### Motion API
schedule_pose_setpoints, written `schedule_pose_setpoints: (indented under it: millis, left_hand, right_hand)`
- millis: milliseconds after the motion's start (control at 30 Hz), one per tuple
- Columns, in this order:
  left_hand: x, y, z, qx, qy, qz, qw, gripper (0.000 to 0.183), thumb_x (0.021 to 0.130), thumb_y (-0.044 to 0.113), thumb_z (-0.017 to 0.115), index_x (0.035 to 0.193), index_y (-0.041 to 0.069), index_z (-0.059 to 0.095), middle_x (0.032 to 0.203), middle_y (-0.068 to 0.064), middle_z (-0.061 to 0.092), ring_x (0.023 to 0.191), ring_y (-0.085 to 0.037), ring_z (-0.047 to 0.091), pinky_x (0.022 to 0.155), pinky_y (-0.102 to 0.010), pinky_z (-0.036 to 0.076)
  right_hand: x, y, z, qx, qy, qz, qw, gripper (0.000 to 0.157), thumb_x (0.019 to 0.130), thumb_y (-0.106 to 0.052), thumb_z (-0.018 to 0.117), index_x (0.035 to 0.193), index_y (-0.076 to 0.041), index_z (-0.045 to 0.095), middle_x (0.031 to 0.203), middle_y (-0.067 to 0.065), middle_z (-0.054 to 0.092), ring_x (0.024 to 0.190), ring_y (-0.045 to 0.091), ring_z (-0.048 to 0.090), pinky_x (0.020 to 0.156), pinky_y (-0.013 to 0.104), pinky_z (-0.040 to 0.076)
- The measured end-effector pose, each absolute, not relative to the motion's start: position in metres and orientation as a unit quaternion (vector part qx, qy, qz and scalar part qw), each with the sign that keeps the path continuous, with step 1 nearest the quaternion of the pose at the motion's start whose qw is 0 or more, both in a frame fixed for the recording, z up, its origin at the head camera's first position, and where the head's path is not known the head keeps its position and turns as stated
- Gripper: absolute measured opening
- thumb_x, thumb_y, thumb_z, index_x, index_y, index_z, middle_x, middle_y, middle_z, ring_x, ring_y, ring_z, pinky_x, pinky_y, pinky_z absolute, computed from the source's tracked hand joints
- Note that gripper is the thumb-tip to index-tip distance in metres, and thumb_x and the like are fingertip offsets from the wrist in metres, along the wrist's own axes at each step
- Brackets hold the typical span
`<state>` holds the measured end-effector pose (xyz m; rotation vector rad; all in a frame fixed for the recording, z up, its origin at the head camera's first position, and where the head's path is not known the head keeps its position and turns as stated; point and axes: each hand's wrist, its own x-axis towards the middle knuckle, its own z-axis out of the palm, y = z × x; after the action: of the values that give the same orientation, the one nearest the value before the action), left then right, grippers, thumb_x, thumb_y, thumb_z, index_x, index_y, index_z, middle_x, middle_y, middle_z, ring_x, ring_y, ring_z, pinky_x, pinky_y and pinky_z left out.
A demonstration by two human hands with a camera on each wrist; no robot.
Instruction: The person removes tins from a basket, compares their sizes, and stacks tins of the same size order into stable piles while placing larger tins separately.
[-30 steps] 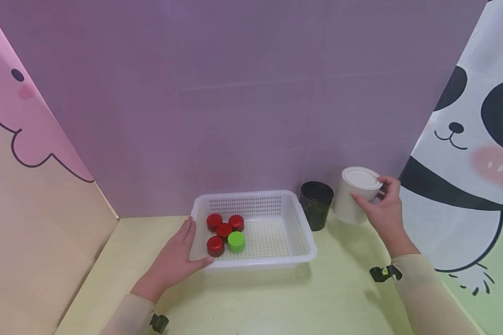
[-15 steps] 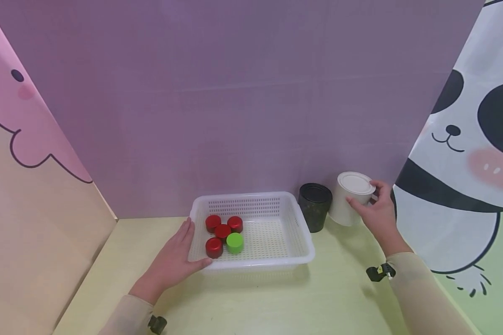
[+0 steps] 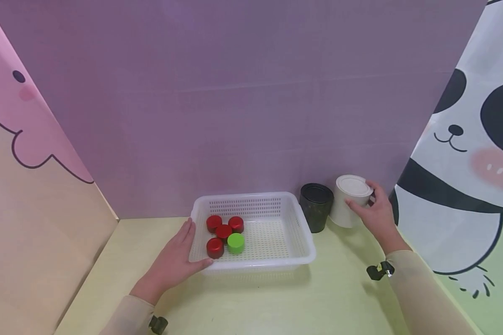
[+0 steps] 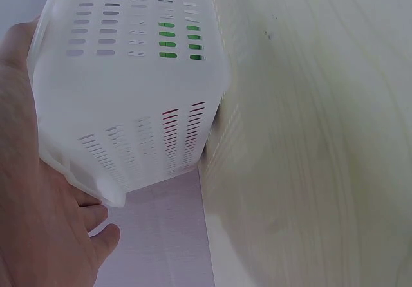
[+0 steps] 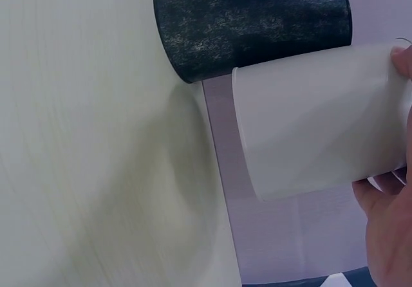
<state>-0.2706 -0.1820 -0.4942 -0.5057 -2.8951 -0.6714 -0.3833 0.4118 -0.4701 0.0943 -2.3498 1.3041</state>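
Note:
A white canister (image 3: 347, 209) with a flat lid is in my right hand (image 3: 378, 216), thumb on its near side and fingers at the far right of its upper rim. In the right wrist view the canister's base (image 5: 248, 136) shows apart from the tabletop. Just left of it stands a black canister (image 3: 316, 211). My left hand (image 3: 173, 263) rests at the left front corner of a white plastic basket (image 3: 268, 263), fingers straight along the side and thumb at the front rim. Several red caps (image 3: 215, 248) and one green cap (image 3: 236, 243) lie in the basket's left half.
A pale wooden tabletop (image 3: 251, 302) lies under everything. The purple backdrop (image 3: 243, 116) rises behind the basket and canisters. A panda-printed panel (image 3: 457, 232) closes the right side, and a pink and beige panel (image 3: 37, 200) the left.
My right hand has moved the white canister slightly down and left, closer to the black canister. My left hand, the basket and the caps have stayed in place.

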Motion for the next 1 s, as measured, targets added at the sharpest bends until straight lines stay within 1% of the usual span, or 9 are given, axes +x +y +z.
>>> schedule_pose_setpoints:
  millis: [100, 400, 500, 633, 733, 1000]
  left_hand:
    - [-0.270, -0.182, -0.493, -0.169, -0.958, -0.223, 0.063, 0.119, 0.096, 0.070, 0.072, 0.174, -0.004, 0.019, 0.184, -0.021, 0.013, 0.167, -0.043, 0.021, 0.128, -0.060, 0.036]
    - [-0.268, -0.181, -0.492, -0.168, -0.958, -0.225, 0.063, 0.116, 0.097, 0.062, 0.075, 0.173, -0.005, 0.019, 0.183, -0.022, 0.015, 0.167, -0.044, 0.022, 0.128, -0.061, 0.035]
    - [-0.270, -0.182, -0.493, -0.167, -0.959, -0.221, 0.060, 0.117, 0.097, 0.064, 0.074, 0.173, -0.005, 0.019, 0.183, -0.022, 0.014, 0.167, -0.044, 0.021, 0.128, -0.061, 0.035]
    - [-0.270, -0.184, -0.495, -0.166, -0.960, -0.217, 0.057, 0.121, 0.096, 0.073, 0.070, 0.174, -0.003, 0.018, 0.184, -0.021, 0.013, 0.167, -0.043, 0.021, 0.127, -0.061, 0.036]
    - [-0.270, -0.184, -0.496, -0.165, -0.960, -0.218, 0.056, 0.122, 0.095, 0.076, 0.068, 0.174, -0.002, 0.018, 0.184, -0.020, 0.012, 0.167, -0.043, 0.021, 0.127, -0.061, 0.037]
    - [-0.271, -0.183, -0.496, -0.165, -0.959, -0.222, 0.062, 0.119, 0.096, 0.070, 0.072, 0.174, -0.002, 0.019, 0.184, -0.020, 0.013, 0.167, -0.044, 0.023, 0.124, -0.063, 0.040]
  right_hand:
    - [-0.384, 0.412, -0.471, 0.034, -0.853, 0.476, 0.209, 0.101, 0.100, -0.034, 0.085, 0.173, -0.002, 0.023, 0.170, 0.030, 0.036, 0.156, 0.052, 0.038, 0.123, 0.071, 0.036]
    - [-0.385, 0.411, -0.473, 0.036, -0.855, 0.481, 0.188, 0.102, 0.100, -0.032, 0.085, 0.172, 0.001, 0.021, 0.170, 0.033, 0.035, 0.156, 0.055, 0.037, 0.123, 0.073, 0.034]
    - [-0.389, 0.412, -0.476, 0.043, -0.854, 0.482, 0.188, 0.100, 0.100, -0.028, 0.085, 0.170, 0.004, 0.022, 0.167, 0.034, 0.037, 0.155, 0.055, 0.038, 0.123, 0.072, 0.035]
    - [-0.393, 0.413, -0.482, 0.046, -0.856, 0.480, 0.186, 0.098, 0.100, -0.028, 0.086, 0.169, 0.005, 0.025, 0.166, 0.034, 0.039, 0.153, 0.053, 0.041, 0.122, 0.072, 0.037]
    - [-0.393, 0.413, -0.484, 0.047, -0.860, 0.474, 0.186, 0.097, 0.100, -0.028, 0.086, 0.169, 0.005, 0.026, 0.165, 0.033, 0.040, 0.151, 0.052, 0.043, 0.120, 0.072, 0.039]
    - [-0.396, 0.415, -0.490, 0.048, -0.862, 0.468, 0.190, 0.096, 0.099, -0.026, 0.086, 0.167, 0.007, 0.027, 0.162, 0.035, 0.042, 0.149, 0.052, 0.045, 0.119, 0.072, 0.040]
